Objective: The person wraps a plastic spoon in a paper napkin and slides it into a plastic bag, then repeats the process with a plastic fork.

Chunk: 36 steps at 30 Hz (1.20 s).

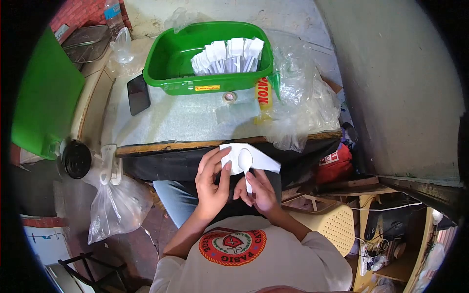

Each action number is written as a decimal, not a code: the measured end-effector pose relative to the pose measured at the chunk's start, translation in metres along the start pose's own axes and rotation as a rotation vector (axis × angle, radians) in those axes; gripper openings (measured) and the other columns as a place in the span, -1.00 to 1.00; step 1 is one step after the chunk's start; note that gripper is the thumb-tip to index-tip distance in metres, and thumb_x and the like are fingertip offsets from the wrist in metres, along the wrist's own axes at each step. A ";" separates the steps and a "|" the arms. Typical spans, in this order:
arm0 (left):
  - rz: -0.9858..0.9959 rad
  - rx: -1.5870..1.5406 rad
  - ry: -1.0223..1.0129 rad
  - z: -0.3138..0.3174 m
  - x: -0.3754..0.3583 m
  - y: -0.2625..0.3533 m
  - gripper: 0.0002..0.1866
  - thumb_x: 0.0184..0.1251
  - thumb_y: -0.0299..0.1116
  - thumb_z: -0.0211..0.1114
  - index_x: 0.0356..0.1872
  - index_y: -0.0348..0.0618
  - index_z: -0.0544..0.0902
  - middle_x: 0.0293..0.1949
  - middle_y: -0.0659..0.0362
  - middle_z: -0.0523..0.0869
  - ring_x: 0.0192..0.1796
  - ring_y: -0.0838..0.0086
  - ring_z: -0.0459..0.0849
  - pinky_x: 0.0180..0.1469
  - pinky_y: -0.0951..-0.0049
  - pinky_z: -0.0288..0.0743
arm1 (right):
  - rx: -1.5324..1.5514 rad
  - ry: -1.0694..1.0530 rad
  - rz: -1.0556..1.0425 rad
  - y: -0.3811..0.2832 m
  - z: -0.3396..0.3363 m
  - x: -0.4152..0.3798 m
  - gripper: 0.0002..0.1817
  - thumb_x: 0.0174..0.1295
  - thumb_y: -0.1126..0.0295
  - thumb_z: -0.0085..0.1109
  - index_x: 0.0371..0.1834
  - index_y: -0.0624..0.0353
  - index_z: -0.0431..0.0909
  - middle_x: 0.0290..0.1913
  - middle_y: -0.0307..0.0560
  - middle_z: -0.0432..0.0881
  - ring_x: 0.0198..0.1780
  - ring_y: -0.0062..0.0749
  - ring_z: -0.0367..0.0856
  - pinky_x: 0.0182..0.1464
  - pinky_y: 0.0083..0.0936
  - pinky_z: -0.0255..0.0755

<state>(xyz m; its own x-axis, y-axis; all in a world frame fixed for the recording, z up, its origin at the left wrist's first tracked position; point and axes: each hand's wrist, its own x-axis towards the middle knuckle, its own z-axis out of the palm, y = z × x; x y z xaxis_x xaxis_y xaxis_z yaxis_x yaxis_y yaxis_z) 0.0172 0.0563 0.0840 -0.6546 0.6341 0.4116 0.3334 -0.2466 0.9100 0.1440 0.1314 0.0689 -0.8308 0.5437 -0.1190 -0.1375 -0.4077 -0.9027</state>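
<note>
Above my lap, in front of the table edge, my left hand (213, 188) pinches the left side of a folded white paper napkin (264, 158). A white plastic spoon (245, 158) lies against the napkin with its bowl pointing away from me. The fingers of my right hand (261, 191) close around the spoon's handle, and they also touch the napkin's lower edge. On the table beyond, a green basin (168, 87) holds several white paper-wrapped utensils (229, 54), lined up in a row at its right side.
A phone (138, 95), a tape roll (229, 97) and a small clear plastic sheet (238, 112) lie on the table (161, 124). Crumpled clear plastic bags (305, 97) cover its right side. Another plastic bag (119, 207) hangs at the left; a yellow plastic stool (330, 227) stands right.
</note>
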 end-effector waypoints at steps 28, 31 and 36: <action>-0.063 -0.160 -0.833 -0.046 0.065 -0.014 -0.58 0.21 -0.75 0.12 0.09 -0.18 0.55 0.05 0.08 0.60 0.14 0.25 0.58 0.16 0.37 0.42 | -0.304 -0.192 -0.061 -0.031 -0.028 0.006 -0.64 0.51 0.39 -0.10 0.31 0.20 0.30 -0.44 -0.10 0.65 -0.71 -0.78 0.19 -0.66 -0.78 0.11; 0.077 -0.041 -0.900 -0.044 0.072 -0.013 -0.57 0.24 -0.78 0.07 0.11 -0.18 0.53 0.12 0.05 0.57 0.18 0.30 0.55 0.15 0.39 0.44 | -0.312 -0.235 -0.074 -0.029 -0.030 0.006 -0.66 0.49 0.43 -0.08 0.28 0.23 0.31 -0.36 -0.12 0.63 -0.64 -0.75 0.34 -0.63 -0.76 0.15; -0.124 -0.073 -1.010 -0.041 0.077 -0.010 -0.59 0.24 -0.77 0.07 0.09 -0.20 0.53 0.13 0.10 0.56 0.15 0.36 0.56 0.17 0.43 0.42 | -0.422 -0.282 -0.148 -0.025 -0.037 0.007 -0.70 0.46 0.52 -0.06 0.22 0.29 0.33 -0.13 -0.13 0.53 -0.35 -0.53 0.63 -0.33 -0.59 0.45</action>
<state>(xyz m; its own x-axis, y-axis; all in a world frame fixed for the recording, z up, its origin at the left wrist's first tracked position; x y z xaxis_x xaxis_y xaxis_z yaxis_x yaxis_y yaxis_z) -0.0642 0.0777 0.1082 0.2078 0.9719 0.1104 0.2380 -0.1597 0.9580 0.1611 0.1726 0.0754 -0.9396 0.3313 0.0858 -0.0835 0.0212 -0.9963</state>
